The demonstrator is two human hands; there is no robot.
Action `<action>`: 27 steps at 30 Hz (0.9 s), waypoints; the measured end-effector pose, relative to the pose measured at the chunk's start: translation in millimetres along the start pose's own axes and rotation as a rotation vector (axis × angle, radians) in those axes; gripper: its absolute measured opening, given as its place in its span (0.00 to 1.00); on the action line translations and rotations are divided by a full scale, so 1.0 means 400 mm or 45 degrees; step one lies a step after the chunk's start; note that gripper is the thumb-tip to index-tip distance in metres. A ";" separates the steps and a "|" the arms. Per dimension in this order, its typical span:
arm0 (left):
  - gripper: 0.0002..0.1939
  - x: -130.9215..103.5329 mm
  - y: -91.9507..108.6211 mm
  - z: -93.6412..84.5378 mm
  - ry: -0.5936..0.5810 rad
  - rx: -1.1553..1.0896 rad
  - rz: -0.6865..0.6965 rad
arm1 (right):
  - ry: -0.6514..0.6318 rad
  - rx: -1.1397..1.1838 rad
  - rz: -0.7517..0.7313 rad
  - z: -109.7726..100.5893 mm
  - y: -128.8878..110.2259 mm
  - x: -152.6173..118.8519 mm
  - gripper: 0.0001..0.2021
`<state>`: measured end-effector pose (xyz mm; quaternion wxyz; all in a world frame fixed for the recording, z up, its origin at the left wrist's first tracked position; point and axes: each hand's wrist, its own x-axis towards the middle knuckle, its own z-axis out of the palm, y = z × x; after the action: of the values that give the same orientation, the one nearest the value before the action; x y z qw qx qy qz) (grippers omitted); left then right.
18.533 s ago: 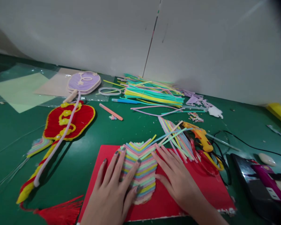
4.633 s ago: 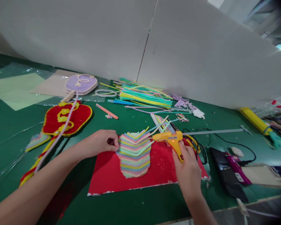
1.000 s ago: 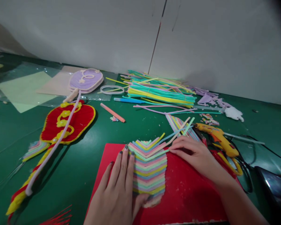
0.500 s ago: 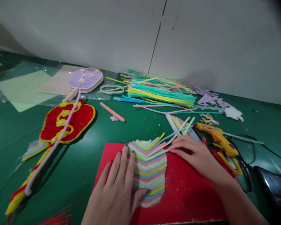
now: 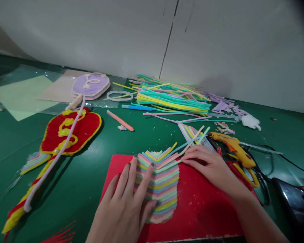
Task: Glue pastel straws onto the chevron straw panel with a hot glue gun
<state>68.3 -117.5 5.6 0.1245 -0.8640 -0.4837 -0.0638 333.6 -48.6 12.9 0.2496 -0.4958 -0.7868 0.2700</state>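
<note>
A striped piece made of pastel pipe cleaners [image 5: 164,189], laid in V-shaped rows, lies on a red board [image 5: 202,209]. My left hand [image 5: 126,199] rests flat over its left side, fingers spread, the index fingertip near the point of the V rows. With thumb and fingers pinched, my right hand [image 5: 205,165] holds a light green pipe cleaner [image 5: 172,164] at the piece's right edge. Loose ends of pink, blue and green pipe cleaners stick out up and right past my right hand. Behind that hand lies another striped pipe-cleaner piece [image 5: 190,133], partly covered.
A yellow glue gun [image 5: 233,148], yellow-and-red handled tool [image 5: 250,175] and dark phone-like device [image 5: 294,199] lie right. Behind is a pipe-cleaner bundle [image 5: 172,101]. A red fan [image 5: 71,133], a purple fan [image 5: 91,86] and an orange pen [image 5: 120,120] lie left.
My left index finger has shifted right, toward the middle of the V rows. My right hand keeps its pinch in nearly the same place. The whole view has shifted slightly.
</note>
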 end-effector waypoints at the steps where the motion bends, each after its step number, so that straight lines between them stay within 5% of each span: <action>1: 0.30 0.000 0.000 0.000 -0.002 0.000 0.011 | 0.006 0.000 -0.002 0.001 0.000 0.000 0.07; 27: 0.37 -0.014 -0.004 0.014 -0.024 -0.048 0.078 | 0.141 -0.225 -0.056 0.028 -0.018 0.005 0.06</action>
<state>63.9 -119.9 -1.0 0.1056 -0.8812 -0.4567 -0.0609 320.8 -51.6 9.9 0.2537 -0.5127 -0.8032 0.1662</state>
